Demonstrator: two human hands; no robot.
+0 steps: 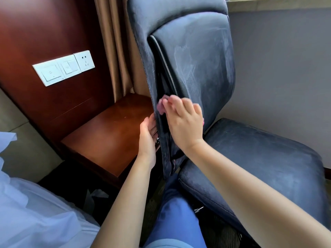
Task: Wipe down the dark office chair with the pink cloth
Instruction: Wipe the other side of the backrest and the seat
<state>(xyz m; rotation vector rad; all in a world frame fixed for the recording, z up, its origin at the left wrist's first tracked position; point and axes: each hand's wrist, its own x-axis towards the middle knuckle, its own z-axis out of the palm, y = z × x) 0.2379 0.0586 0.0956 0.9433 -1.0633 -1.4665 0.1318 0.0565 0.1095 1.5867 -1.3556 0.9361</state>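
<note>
The dark office chair fills the middle and right, its backrest upright and its seat low on the right. My right hand presses the pink cloth against the lower left edge of the backrest; only a bunched bit of cloth shows past my fingertips and a sliver by my palm. My left hand lies with straight fingers against the outer side of the backrest's left edge, steadying it.
A low wooden bedside table stands just left of the chair, under a dark wood panel with white switches and a socket. Brown curtains hang behind. White bedding lies at bottom left. My blue trouser leg is below.
</note>
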